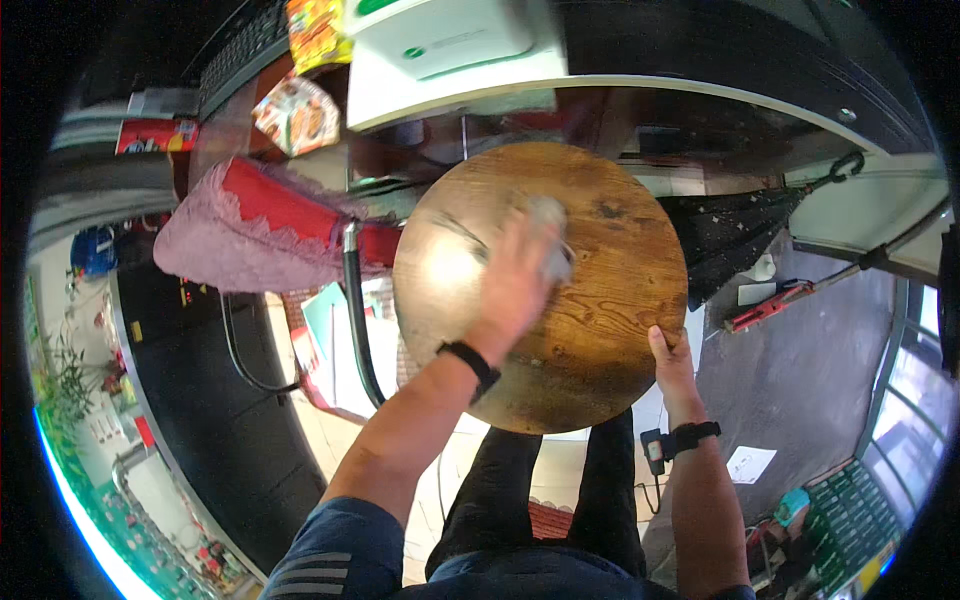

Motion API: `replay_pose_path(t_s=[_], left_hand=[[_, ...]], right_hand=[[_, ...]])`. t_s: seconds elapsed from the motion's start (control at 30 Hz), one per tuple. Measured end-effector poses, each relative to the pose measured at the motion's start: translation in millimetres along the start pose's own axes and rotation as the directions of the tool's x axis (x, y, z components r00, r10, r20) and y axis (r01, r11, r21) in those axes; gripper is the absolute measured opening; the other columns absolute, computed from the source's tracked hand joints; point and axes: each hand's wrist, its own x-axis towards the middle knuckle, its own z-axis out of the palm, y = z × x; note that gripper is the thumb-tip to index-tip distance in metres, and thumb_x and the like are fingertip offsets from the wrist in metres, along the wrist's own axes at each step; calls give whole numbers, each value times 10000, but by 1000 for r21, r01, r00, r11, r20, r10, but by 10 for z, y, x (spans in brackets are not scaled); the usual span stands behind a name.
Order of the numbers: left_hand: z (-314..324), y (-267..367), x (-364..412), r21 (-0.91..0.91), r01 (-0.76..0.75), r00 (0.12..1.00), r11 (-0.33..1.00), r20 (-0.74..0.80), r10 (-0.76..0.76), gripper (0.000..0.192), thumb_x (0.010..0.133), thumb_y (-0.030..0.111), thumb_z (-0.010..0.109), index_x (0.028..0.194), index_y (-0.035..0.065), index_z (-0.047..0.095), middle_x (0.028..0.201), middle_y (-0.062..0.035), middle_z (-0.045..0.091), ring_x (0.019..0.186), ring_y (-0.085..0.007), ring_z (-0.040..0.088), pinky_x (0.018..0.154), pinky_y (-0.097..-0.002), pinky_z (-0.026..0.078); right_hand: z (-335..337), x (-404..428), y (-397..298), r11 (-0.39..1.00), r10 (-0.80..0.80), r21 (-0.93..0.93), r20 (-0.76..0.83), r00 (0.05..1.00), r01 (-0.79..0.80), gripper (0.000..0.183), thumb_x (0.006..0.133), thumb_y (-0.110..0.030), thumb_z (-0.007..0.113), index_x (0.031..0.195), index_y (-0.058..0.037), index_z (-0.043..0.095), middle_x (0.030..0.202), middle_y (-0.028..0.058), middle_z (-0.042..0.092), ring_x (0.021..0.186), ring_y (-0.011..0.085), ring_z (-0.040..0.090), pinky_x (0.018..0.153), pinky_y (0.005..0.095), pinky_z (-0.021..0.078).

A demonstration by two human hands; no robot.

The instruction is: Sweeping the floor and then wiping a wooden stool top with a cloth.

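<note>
In front of me is a round wooden tabletop (611,330) with brown grain and dark knots, shiny from glare on its left part. My left hand (517,277), blurred, presses a grey cloth (555,225) onto its surface a little left of the middle. The cloth is partly hidden by the fingers. At the lower right rim, my right hand (677,367) grips the tabletop's edge, with its thumb on the upper face. What supports the tabletop underneath is hidden.
A chair with a pink and red fabric cover (225,240) stands left of the tabletop. A folded black umbrella (739,221) lies at its right. Beyond are a white box (465,37), food packets (300,116) and a keyboard (244,64). Paper (750,463) lies on the floor.
</note>
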Motion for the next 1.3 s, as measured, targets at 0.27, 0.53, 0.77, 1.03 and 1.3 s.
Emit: replay_pose_path(t_s=[0.27, 0.53, 0.77, 1.03, 1.3], left_hand=[[-573, -912, -977, -130, 478, 871, 869, -55, -488, 701, 847, -115, 573, 1482, 158, 457, 1525, -179, 428, 1426, -404, 398, 1191, -466, 363], [-14, 800, -2524, -250, 447, 883, 859, 277, -380, 722, 852, -40, 575, 1525, 182, 438, 1603, -234, 322, 1496, -431, 285, 1207, -613, 214], [-242, -316, -1912, -178, 494, 856, 851, -67, -512, 578, 882, -88, 502, 1435, 81, 503, 1494, -225, 452, 1412, -423, 405, 1216, -543, 277], [334, 1681, -1553, -126, 60, 968, 990, 249, -27, 538, 898, 45, 584, 1416, 183, 540, 1601, -146, 354, 1489, -360, 326, 1208, -546, 268], [-25, -198, -2077, -365, 539, 834, 759, 105, -542, 652, 806, -74, 578, 1434, 86, 508, 1525, -196, 437, 1420, -417, 396, 1169, -508, 345]], right_hand=[[91, 27, -109, 988, 57, -143, -22, 998, -59, 616, 984, -440, 652, 1393, -10, 487, 1262, 130, 627, 1164, 245, 572, 1001, 389, 440], [-12, 13, -112, 969, 59, -240, -24, 998, -63, 677, 974, -476, 663, 1411, 1, 464, 1285, 146, 619, 1186, 247, 563, 1026, 385, 428], [87, -52, -389, 970, 111, -215, -14, 994, -112, 664, 980, -478, 650, 1420, -20, 457, 1317, 144, 602, 1204, 259, 556, 1042, 405, 419], [24, 21, -165, 965, 157, -210, -4, 988, -154, 676, 962, -504, 670, 1393, -23, 473, 1291, 144, 613, 1176, 265, 571, 997, 411, 451], [10, 91, -89, 993, 70, -101, 77, 995, -62, 713, 945, -510, 692, 1395, -11, 452, 1282, 139, 613, 1169, 227, 572, 999, 389, 464]])
